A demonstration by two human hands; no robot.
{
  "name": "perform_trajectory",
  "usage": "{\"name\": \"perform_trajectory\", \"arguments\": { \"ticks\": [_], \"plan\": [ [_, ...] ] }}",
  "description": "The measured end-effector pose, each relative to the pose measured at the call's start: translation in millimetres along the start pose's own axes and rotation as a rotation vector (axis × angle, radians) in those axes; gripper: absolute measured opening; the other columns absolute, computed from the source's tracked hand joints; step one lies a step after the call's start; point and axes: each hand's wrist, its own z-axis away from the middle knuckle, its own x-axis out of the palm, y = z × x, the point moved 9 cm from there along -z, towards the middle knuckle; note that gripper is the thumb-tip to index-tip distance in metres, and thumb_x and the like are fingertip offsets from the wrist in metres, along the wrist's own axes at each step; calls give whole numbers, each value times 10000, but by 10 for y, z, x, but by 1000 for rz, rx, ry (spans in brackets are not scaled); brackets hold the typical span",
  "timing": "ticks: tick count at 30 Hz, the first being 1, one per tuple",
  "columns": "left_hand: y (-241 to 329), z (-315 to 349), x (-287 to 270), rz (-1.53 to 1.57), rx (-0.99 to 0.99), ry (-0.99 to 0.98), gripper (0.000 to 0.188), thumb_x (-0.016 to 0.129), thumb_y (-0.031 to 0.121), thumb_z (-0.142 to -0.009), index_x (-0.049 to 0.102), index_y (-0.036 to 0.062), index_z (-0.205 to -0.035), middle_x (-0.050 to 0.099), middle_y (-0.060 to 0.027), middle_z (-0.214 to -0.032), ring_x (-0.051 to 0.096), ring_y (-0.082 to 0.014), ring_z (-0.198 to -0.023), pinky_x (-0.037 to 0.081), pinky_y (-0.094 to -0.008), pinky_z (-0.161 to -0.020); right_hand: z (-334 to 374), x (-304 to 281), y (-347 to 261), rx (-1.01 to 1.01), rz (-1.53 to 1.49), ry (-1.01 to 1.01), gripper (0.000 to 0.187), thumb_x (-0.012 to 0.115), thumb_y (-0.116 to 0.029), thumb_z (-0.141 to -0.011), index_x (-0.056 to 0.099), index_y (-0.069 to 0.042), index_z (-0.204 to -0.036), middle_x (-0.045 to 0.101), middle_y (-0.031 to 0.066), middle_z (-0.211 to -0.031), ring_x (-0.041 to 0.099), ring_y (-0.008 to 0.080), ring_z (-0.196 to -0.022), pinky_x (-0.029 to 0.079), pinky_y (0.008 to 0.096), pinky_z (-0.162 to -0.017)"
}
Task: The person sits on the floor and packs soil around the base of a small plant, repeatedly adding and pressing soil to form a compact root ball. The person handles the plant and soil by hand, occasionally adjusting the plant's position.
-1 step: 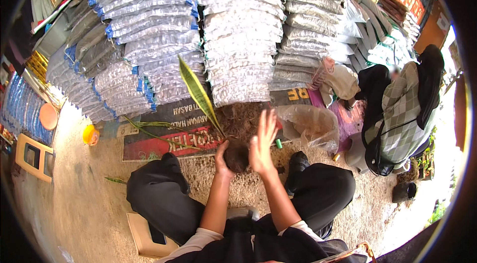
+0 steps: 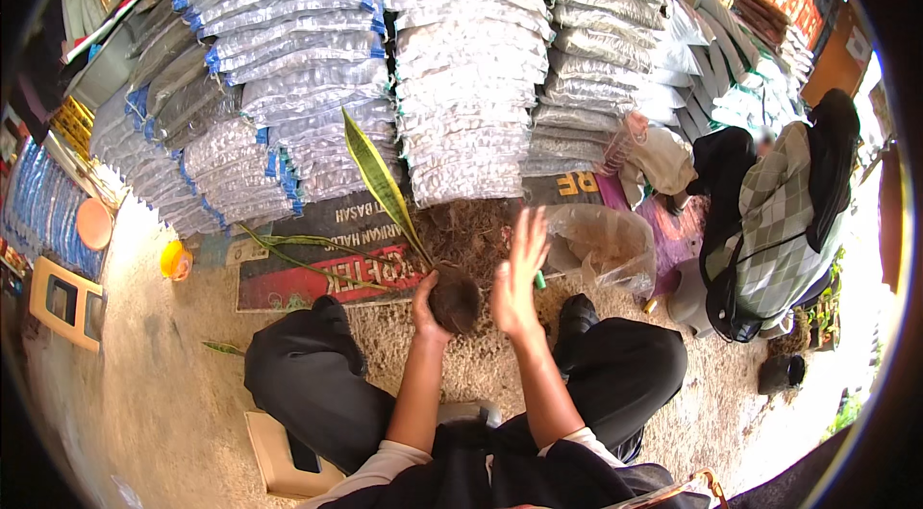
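My left hand (image 2: 430, 309) grips a dark round root ball (image 2: 456, 302) of a plant, with one long green and yellow leaf (image 2: 381, 179) rising from it up and to the left. My right hand (image 2: 517, 276) is held flat and open just right of the root ball, fingers pointing up, close to it but not clearly touching. Both hands hover above my knees in dark trousers, over a pile of brown fibrous soil (image 2: 476, 232).
Stacks of filled clear plastic bags (image 2: 461, 57) rise behind the soil. A clear bag with brown material (image 2: 604, 245) lies to the right. Another person in a checked shirt (image 2: 769, 221) crouches at right. More loose leaves (image 2: 308, 254) lie on a printed sack at left.
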Motion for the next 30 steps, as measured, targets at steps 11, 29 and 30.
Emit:
{"name": "perform_trajectory", "arguments": {
  "ticks": [11, 29, 30],
  "plan": [
    [-87, -101, -63, -133, 3, 57, 320, 537, 294, -831, 583, 31, -1007, 629, -93, -930, 606, -215, -860, 490, -348, -791, 74, 393, 91, -25, -62, -107, 605, 368, -353, -886, 209, -44, -1382, 123, 217, -1437, 132, 360, -1326, 82, 510, -1046],
    [235, -91, 331, -240, 200, -109, 500, 386, 438, -878, 470, 56, -1190, 520, -78, -1162, 512, -215, -1047, 406, -363, -901, 293, 502, 61, 32, -290, 22, 629, 704, -246, -694, 450, -21, -1224, 420, 193, -1262, 402, 318, -1172, 301, 421, -981],
    [264, -93, 280, -280, 233, -61, 496, 400, 439, -872, 471, 55, -1178, 524, -76, -1145, 515, -215, -1037, 411, -365, -893, 285, 459, -26, -36, -131, 25, 632, 691, -263, -695, 450, -22, -1226, 380, 201, -1304, 365, 338, -1202, 272, 437, -1002]
  ]
}}
